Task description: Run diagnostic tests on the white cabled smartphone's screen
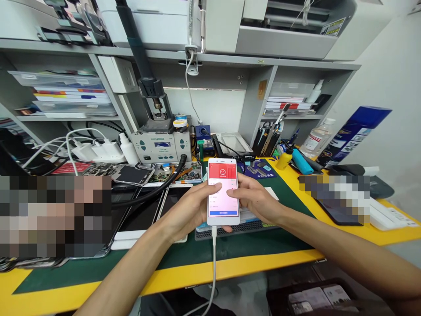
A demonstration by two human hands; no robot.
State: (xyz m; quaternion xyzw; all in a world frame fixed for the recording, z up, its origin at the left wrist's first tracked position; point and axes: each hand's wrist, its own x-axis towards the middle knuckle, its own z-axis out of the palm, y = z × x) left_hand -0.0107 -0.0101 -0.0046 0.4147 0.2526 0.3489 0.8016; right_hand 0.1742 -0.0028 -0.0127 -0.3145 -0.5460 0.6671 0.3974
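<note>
A white smartphone (223,206) is held upright between both hands above the workbench. Its lit screen has a red top with a face icon, a pale list and a blue button at the bottom. My left hand (194,204) wraps the phone's left side, with its thumb over the screen. My right hand (255,197) grips the right edge, its thumb also over the middle of the screen. From the phone's bottom end a white charging cable (214,254) hangs down past the bench edge. Most fingers are hidden behind the phone.
A green mat (256,250) with a yellow border covers the bench. Left lie dark screens (131,217) and a thick black hose (148,197); behind stands a grey soldering station (161,148). A yellow bottle (284,159), a spray can (353,136) and a dark phone (335,206) are right.
</note>
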